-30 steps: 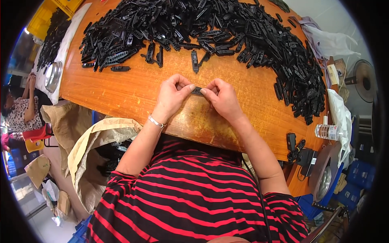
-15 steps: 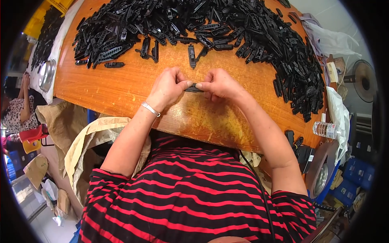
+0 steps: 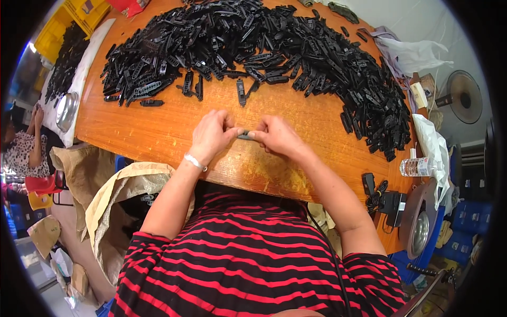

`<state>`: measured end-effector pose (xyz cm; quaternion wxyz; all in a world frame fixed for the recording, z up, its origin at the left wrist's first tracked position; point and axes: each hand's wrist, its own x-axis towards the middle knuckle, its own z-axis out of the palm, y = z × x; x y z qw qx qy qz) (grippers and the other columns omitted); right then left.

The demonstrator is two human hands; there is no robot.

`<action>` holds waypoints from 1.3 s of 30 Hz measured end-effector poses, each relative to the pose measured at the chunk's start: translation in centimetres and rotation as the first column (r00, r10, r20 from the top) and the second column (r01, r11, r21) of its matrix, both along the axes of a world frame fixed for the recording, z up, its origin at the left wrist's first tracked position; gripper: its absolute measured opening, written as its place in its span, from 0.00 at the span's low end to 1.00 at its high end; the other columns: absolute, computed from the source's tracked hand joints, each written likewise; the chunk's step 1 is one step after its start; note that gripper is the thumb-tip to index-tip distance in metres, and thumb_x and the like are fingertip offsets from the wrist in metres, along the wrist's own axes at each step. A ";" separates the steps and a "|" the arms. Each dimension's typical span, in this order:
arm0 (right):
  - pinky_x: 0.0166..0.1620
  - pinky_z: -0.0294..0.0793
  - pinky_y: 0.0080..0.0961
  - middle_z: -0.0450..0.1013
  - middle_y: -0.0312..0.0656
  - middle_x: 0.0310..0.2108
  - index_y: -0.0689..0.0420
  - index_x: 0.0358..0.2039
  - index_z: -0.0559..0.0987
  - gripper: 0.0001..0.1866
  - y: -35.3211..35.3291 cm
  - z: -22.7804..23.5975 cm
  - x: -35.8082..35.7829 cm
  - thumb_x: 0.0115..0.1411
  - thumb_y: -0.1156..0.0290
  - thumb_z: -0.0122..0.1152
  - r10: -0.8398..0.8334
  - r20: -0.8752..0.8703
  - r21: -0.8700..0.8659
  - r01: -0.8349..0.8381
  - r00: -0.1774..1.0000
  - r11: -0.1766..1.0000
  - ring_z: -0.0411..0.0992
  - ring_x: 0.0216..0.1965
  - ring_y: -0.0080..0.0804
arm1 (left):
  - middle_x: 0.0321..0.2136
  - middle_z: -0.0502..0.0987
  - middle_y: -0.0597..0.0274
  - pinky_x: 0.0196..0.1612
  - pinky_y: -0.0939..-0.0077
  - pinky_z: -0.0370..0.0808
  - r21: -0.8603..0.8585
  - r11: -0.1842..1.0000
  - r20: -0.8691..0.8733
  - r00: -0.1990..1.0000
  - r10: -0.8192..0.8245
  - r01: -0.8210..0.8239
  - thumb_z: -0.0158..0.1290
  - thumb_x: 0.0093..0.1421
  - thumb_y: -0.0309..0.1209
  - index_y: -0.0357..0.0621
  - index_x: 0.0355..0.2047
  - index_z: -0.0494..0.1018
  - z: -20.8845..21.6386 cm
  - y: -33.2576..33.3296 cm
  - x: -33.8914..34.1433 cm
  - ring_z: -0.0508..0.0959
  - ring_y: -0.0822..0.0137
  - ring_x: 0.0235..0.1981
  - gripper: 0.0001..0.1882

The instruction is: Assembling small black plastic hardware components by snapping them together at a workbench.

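Observation:
A small, dark, narrow plastic piece (image 3: 244, 136) is pinched between both hands above the near part of the wooden table. My left hand (image 3: 212, 134) is closed on its left end, thumb and fingertips pressed together. On its right end, my right hand (image 3: 275, 136) grips in the same way. The fingers cover most of the piece, so its exact kind does not show. Just beyond the hands lies a loose black plastic clip-like part (image 3: 241, 92), with another leaning beside it. A wide arc-shaped heap of similar black parts (image 3: 211, 45) spreads across the far table.
At the right edge stand a clear plastic bottle (image 3: 415, 167) and a black power adapter (image 3: 393, 208) with coiled cable. An open sack (image 3: 132, 177) hangs by the near left edge. A metal bowl (image 3: 67, 112) sits at far left, where another person (image 3: 33, 142) works.
The view has tilted up, so the heap and table appear lower. Both hands still pinch the small dark piece, which looks slightly turned.

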<state>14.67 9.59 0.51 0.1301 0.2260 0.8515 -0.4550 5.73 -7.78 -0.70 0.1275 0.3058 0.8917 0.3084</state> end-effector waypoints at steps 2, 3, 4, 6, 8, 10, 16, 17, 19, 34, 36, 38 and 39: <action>0.29 0.73 0.34 0.76 0.45 0.19 0.61 0.27 0.78 0.14 0.0 -0.5 0.8 0.54 0.62 0.68 0.043 -0.031 0.032 -0.042 0.999 0.999 0.75 0.21 0.36 | 0.26 0.73 0.60 0.35 0.66 0.72 -0.030 1.000 -0.010 1.000 0.004 -0.004 0.66 0.50 0.38 0.43 0.28 0.73 0.0 -0.5 0.5 0.74 0.59 0.30 0.15; 0.31 0.74 0.36 0.76 0.46 0.20 0.61 0.28 0.78 0.14 0.2 -0.7 1.1 0.54 0.62 0.68 0.093 -0.058 0.059 -0.089 0.994 0.994 0.76 0.23 0.40 | 0.26 0.73 0.60 0.35 0.66 0.72 -0.025 1.000 -0.010 1.000 0.000 0.000 0.66 0.50 0.38 0.43 0.28 0.73 0.0 -0.6 0.6 0.74 0.59 0.30 0.15; 0.35 0.74 0.39 0.77 0.50 0.25 0.61 0.29 0.79 0.14 0.3 -0.7 1.3 0.53 0.62 0.68 0.117 -0.061 0.098 -0.111 0.991 0.989 0.76 0.29 0.48 | 0.29 0.73 0.58 0.38 0.64 0.72 0.005 1.000 0.025 1.000 -0.017 0.017 0.65 0.50 0.39 0.44 0.30 0.74 0.0 -0.7 0.7 0.74 0.57 0.33 0.15; 0.32 0.73 0.36 0.77 0.47 0.24 0.61 0.28 0.77 0.13 -0.1 -0.8 1.6 0.54 0.64 0.68 0.171 -0.139 0.186 -0.144 0.975 0.972 0.76 0.27 0.44 | 0.31 0.73 0.57 0.40 0.62 0.72 0.031 0.999 0.064 0.997 -0.036 0.034 0.65 0.49 0.39 0.44 0.32 0.75 -0.1 -0.9 0.9 0.74 0.54 0.37 0.16; 0.29 0.72 0.33 0.77 0.43 0.24 0.61 0.26 0.74 0.13 -0.5 -0.8 1.7 0.55 0.66 0.67 0.235 -0.208 0.267 -0.176 0.950 0.947 0.76 0.24 0.40 | 0.34 0.73 0.56 0.42 0.61 0.72 0.027 0.992 -0.033 0.992 -0.121 0.122 0.65 0.50 0.36 0.44 0.35 0.76 -0.2 -1.3 1.2 0.73 0.53 0.40 0.16; 0.32 0.72 0.37 0.76 0.45 0.25 0.60 0.29 0.75 0.13 -0.5 -0.5 1.8 0.53 0.65 0.68 0.254 -0.232 0.277 -0.187 0.939 0.942 0.76 0.29 0.47 | 0.34 0.73 0.57 0.42 0.62 0.71 0.019 0.989 -0.066 0.987 -0.146 0.147 0.65 0.49 0.35 0.44 0.36 0.76 0.0 -1.3 1.2 0.73 0.54 0.40 0.16; 0.34 0.73 0.42 0.76 0.47 0.28 0.57 0.35 0.75 0.13 -0.9 -0.9 3.0 0.53 0.67 0.67 0.319 -0.379 0.370 -0.174 0.868 0.913 0.75 0.32 0.51 | 0.34 0.72 0.57 0.42 0.62 0.71 0.030 0.982 -0.105 0.978 -0.182 0.186 0.66 0.47 0.31 0.43 0.34 0.74 0.0 -1.7 2.1 0.72 0.53 0.41 0.15; 0.34 0.73 0.43 0.76 0.47 0.29 0.56 0.36 0.75 0.13 -1.0 -0.8 3.1 0.53 0.67 0.67 0.314 -0.420 0.391 -0.143 0.851 0.909 0.75 0.33 0.51 | 0.34 0.72 0.56 0.42 0.60 0.72 0.056 0.980 -0.106 0.977 -0.186 0.192 0.66 0.46 0.30 0.42 0.32 0.73 0.0 -1.6 2.1 0.72 0.52 0.41 0.15; 0.34 0.73 0.43 0.75 0.46 0.30 0.56 0.37 0.74 0.13 -1.3 -1.1 3.0 0.53 0.67 0.66 0.353 -0.437 0.419 -0.160 0.828 0.894 0.75 0.34 0.50 | 0.33 0.72 0.57 0.41 0.60 0.72 0.106 0.978 -0.110 0.980 -0.168 0.179 0.66 0.46 0.30 0.42 0.32 0.72 -0.3 -1.6 2.4 0.73 0.52 0.40 0.15; 0.35 0.74 0.36 0.74 0.47 0.35 0.57 0.42 0.75 0.15 -2.1 -1.5 3.3 0.54 0.70 0.65 0.356 -0.536 0.329 -0.198 0.766 0.923 0.75 0.32 0.47 | 0.29 0.75 0.55 0.34 0.64 0.74 0.321 0.933 -0.112 0.984 -0.136 0.166 0.64 0.47 0.27 0.43 0.34 0.77 0.1 -3.3 3.2 0.76 0.53 0.32 0.12; 0.36 0.75 0.33 0.74 0.45 0.36 0.57 0.48 0.73 0.22 -2.1 -0.7 3.6 0.53 0.65 0.68 0.339 -0.476 0.179 -0.288 0.811 0.941 0.76 0.29 0.39 | 0.29 0.75 0.56 0.34 0.67 0.73 0.273 0.952 -0.003 0.989 -0.144 0.140 0.63 0.47 0.24 0.40 0.34 0.76 1.9 -5.0 3.7 0.77 0.55 0.31 0.12; 0.36 0.75 0.32 0.74 0.44 0.36 0.57 0.48 0.73 0.23 -0.6 -0.8 3.9 0.54 0.65 0.68 0.335 -0.463 0.171 -0.288 0.820 0.942 0.75 0.28 0.36 | 0.27 0.75 0.56 0.36 0.70 0.73 0.213 0.971 0.143 0.979 -0.142 0.110 0.61 0.46 0.21 0.38 0.34 0.75 4.9 -7.1 3.9 0.77 0.57 0.30 0.13; 0.36 0.75 0.30 0.73 0.43 0.37 0.57 0.49 0.72 0.24 0.0 -0.7 4.1 0.54 0.64 0.68 0.345 -0.452 0.150 -0.311 0.823 0.939 0.75 0.27 0.34 | 0.27 0.75 0.56 0.36 0.70 0.72 0.231 0.969 0.220 0.966 -0.134 0.082 0.61 0.46 0.21 0.37 0.34 0.75 6.4 -8.5 4.0 0.77 0.58 0.30 0.13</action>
